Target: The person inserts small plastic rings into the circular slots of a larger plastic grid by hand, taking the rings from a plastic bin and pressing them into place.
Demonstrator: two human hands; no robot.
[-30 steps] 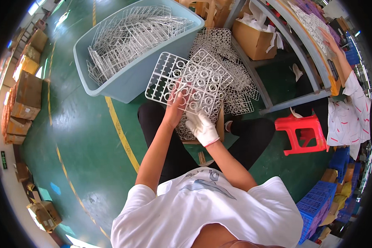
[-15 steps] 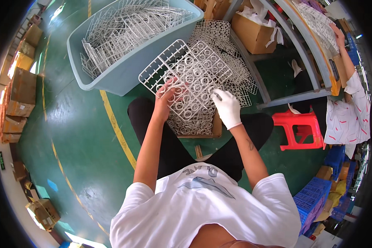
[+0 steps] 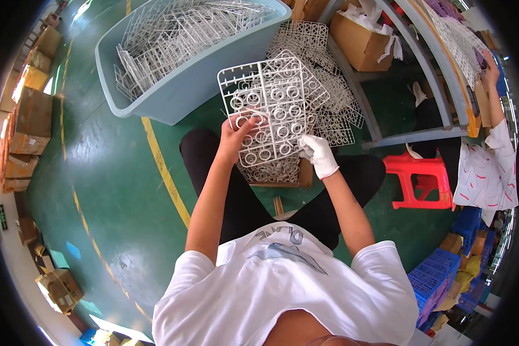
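A white plastic moulded frame (sprue) (image 3: 263, 75) full of small rings is held up over my lap, its long sides nearly upright. My bare left hand (image 3: 240, 131) grips it at the left, the thumb over its front and the other fingers partly hidden behind. At its lower right edge, my right hand (image 3: 319, 155) in a white glove has its fingers closed on the frame's border. Below, a cardboard box (image 3: 307, 173) between my legs holds many loose white rings (image 3: 274, 171). More ring frames (image 3: 334, 106) lie heaped on the floor just beyond.
A large pale blue tub (image 3: 184, 81) piled with stripped white frames (image 3: 196, 34) stands at the far left. To the right are a grey metal rack (image 3: 409, 136), a red stool (image 3: 424, 179) and another person's arm (image 3: 493, 86) at a sheet of frames. A carton (image 3: 360, 43) sits behind.
The held frame has turned clockwise from a slanted position to nearly square and shifted slightly right. My left hand has moved a little right with it; my gloved hand has dropped slightly.
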